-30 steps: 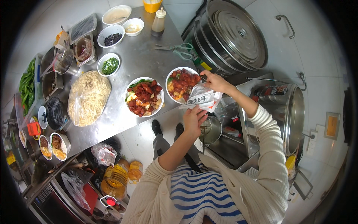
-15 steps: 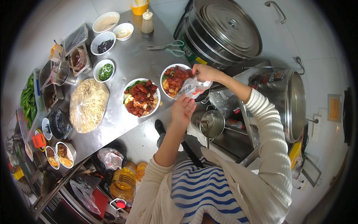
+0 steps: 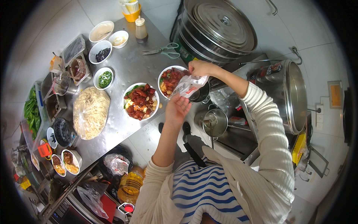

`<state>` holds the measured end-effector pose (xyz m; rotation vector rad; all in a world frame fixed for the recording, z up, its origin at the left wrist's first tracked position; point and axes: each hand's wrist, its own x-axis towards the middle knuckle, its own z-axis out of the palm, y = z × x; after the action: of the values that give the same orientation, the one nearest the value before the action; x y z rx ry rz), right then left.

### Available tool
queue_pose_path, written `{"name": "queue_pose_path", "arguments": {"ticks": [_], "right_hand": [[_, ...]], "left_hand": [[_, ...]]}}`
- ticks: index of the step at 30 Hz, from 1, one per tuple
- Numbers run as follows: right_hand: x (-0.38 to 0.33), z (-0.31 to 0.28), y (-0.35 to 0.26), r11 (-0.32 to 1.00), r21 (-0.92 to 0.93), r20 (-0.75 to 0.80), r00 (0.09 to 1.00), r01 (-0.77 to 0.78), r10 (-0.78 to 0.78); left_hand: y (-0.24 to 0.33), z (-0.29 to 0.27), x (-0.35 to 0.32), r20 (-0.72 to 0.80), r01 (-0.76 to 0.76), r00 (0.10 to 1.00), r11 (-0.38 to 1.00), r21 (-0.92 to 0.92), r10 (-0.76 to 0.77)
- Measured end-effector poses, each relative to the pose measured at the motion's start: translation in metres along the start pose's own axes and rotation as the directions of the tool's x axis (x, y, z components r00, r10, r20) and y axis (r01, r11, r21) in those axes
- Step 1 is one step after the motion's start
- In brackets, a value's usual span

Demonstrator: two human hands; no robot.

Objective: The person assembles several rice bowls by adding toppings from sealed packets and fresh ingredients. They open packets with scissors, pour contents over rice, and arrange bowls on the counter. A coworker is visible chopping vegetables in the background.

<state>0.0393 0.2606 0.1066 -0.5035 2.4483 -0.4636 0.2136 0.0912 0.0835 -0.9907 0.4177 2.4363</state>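
a white bowl (image 3: 159, 86) of reddish meat stands near the table's (image 3: 128, 65) edge. over its right side hangs a white packet (image 3: 191, 86), its top pinched by the right hand (image 3: 200, 68). the left hand (image 3: 178, 108), half open, meets the packet's lower edge; whether it grips i cannot tell. scissors (image 3: 163, 50) lie beyond the bowl.

Green-handled steel scissors (image 3: 161, 50) on the grey steel worktop (image 3: 128, 61), near white-capped clear squeeze bottle (image 3: 141, 33). Clear plastic bag of pale noodles (image 3: 90, 114) just beside round white bowl of chopped greens (image 3: 105, 79).
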Motion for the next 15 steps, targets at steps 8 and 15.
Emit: {"name": "queue_pose_path", "arguments": {"ticks": [8,15], "right_hand": [[-0.075,-0.005,0.001,0.965,0.178,-0.294,0.946,0.192,-0.135],[-0.14,0.049,-0.008,0.842,-0.083,-0.703,0.568,0.532,-0.428]], "left_hand": [[-0.026,0.002,-0.012,0.017,-0.161,0.986,0.922,0.353,0.166],[-0.071,-0.059,-0.038,0.282,-0.691,0.646,0.387,0.611,0.71]]}}
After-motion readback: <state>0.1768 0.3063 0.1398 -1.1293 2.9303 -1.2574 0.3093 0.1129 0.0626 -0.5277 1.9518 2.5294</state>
